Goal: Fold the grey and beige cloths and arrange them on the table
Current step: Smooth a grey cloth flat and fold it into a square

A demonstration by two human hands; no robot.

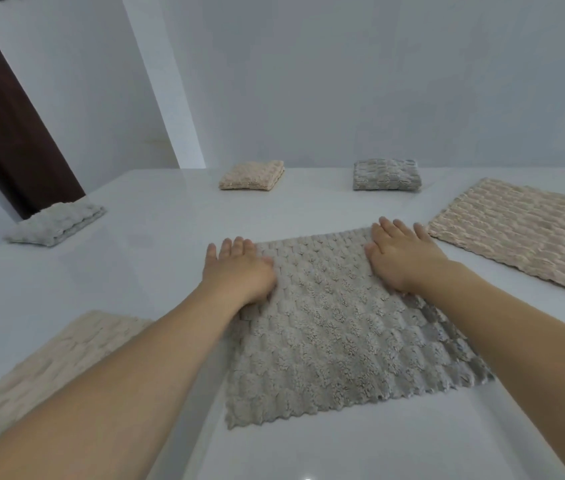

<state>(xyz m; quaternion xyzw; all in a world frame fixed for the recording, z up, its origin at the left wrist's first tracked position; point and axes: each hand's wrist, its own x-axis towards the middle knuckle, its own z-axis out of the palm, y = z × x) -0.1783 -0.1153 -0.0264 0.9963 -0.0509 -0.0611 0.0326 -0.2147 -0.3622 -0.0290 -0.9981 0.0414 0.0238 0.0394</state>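
Note:
A grey textured cloth (pixel 336 337) lies spread flat on the white table (pixel 142 244) in front of me. My left hand (pixel 237 270) rests palm down on its far left corner, fingers together and extended. My right hand (pixel 402 252) presses flat on its far right corner. A beige cloth (pixel 527 233) lies unfolded at the right. Another beige cloth (pixel 56 362) lies flat at the near left, partly under my left forearm. Three folded cloths sit farther back: a light grey one (pixel 56 223) at the left, a beige one (pixel 252 175) in the middle, a grey one (pixel 386 174) at the right.
The table meets a white wall (pixel 343 81) at the back. A dark brown door or panel (pixel 4 116) stands beyond the table's far left corner. The table's left edge runs near the folded light grey cloth.

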